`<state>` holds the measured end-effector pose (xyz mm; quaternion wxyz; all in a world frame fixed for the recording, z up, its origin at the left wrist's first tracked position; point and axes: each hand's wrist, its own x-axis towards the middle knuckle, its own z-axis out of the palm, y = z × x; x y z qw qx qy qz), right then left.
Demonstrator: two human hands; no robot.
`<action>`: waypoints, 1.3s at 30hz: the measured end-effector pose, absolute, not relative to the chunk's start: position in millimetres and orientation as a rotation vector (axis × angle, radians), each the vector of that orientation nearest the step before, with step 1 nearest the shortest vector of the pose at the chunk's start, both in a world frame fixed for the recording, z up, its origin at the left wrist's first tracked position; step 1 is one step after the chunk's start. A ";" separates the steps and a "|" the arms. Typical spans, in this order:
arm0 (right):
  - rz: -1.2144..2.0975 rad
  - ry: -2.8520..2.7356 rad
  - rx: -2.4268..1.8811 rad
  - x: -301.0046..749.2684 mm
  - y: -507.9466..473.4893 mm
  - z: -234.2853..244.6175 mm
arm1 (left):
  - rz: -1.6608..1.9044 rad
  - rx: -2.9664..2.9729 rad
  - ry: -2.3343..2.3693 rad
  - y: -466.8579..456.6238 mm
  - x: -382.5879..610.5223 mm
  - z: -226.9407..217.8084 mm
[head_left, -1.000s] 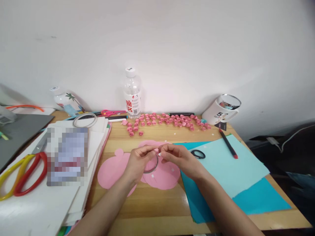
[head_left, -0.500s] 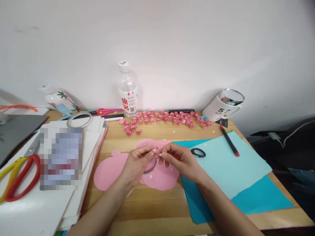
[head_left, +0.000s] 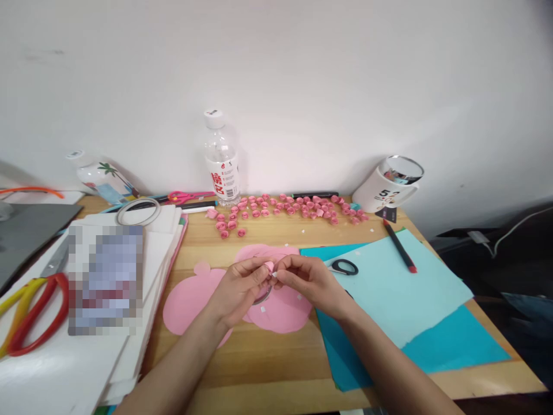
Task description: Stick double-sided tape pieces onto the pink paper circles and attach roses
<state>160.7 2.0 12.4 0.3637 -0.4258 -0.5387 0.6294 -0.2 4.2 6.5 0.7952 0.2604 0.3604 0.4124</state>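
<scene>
a small curled piece of pink paper point(head_left: 269, 266) is pinched between the thumb and forefinger of the left hand point(head_left: 237, 288), with its rounded top showing just above the thumb tip. a tiny white scrap point(head_left: 275, 274) is grasped at the fingertips of the right hand point(head_left: 309, 282), close beside the lower right side of the pink piece; whether the two touch cannot be told. the fingers of both hands are bent inward and nearly meet, and are raised in front of the body at the middle of the table point(head_left: 259, 369).

beneath the hands, overlapping pink paper circles point(head_left: 283, 320) are spread, and a grey ring point(head_left: 262, 298) is partly hidden by the fingers. another group of pink circles point(head_left: 188, 302) is laid to the left. just beyond the right hand, black-handled scissors point(head_left: 345, 267) are seen on blue paper point(head_left: 458, 349), which is partly covered by a pale blue sheet point(head_left: 410, 294). a black pen with red ends point(head_left: 400, 246) is laid across that sheet's far edge. along the wall, many rolled pink paper flowers point(head_left: 302, 207) are scattered between a clear bottle point(head_left: 222, 167) and a white mug point(head_left: 384, 187).
</scene>
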 end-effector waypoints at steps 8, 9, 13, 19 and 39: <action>1.573 -1.404 -1.106 159.3 1.7 11.3 | 0.891 0.566 0.767 4.9 0.6 4.5; 1.566 -1.406 -1.109 159.1 1.7 11.0 | 0.896 0.567 0.766 5.2 0.8 3.6; 1.536 -1.418 -1.137 158.3 1.9 9.0 | 0.917 0.567 0.775 6.4 1.2 1.1; 1.492 -1.424 -1.163 155.7 1.2 5.2 | 0.922 0.616 0.823 6.1 1.4 -1.4; 1.539 -1.183 -1.081 159.4 5.7 0.8 | 0.991 0.795 0.956 4.4 2.1 -5.6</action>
